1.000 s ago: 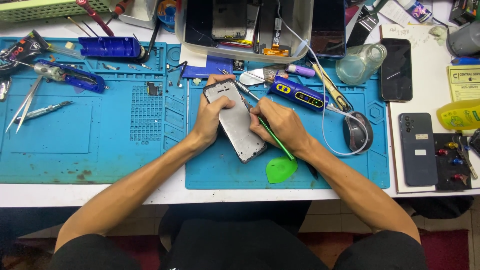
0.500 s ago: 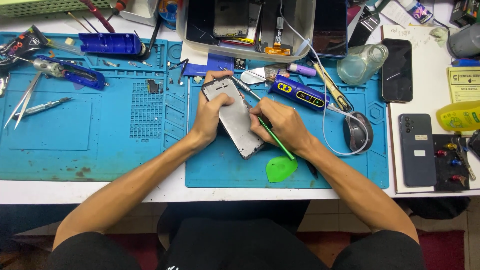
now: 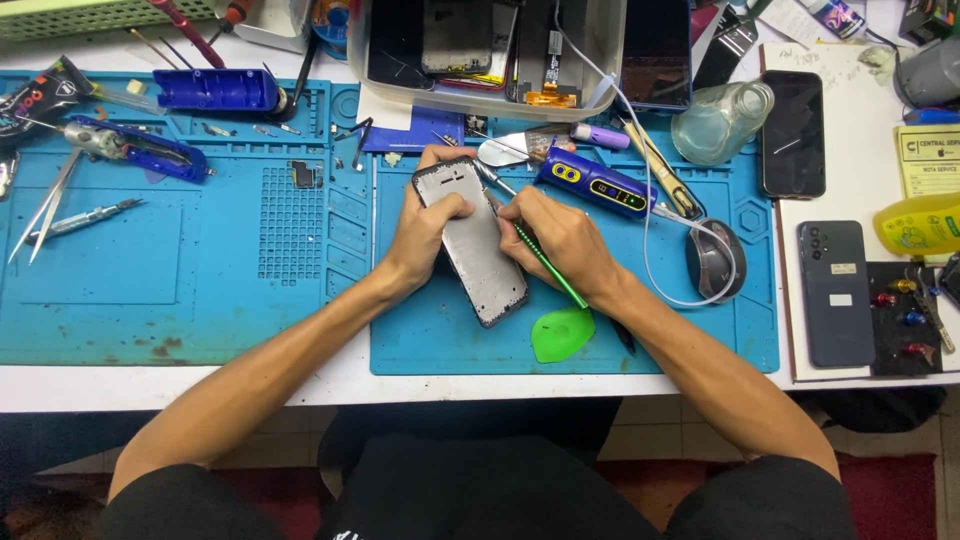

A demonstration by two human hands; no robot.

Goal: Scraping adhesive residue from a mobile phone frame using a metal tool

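A grey phone frame lies tilted on the right-hand blue work mat, its top end toward the far side of the table and its lower end toward the person. The left hand grips the frame along its left edge, thumb laid across the upper face and fingertips curled over the top end. The right hand is closed around a thin green-handled tool, held like a pen, whose metal tip meets the frame's right edge near the top. Just beside the frame's lower end lies a green plastic pick. Beyond the hands sits a blue and yellow electric screwdriver, and a clear tray of phone parts stands at the back. To the right, two dark phones rest on a white sheet.
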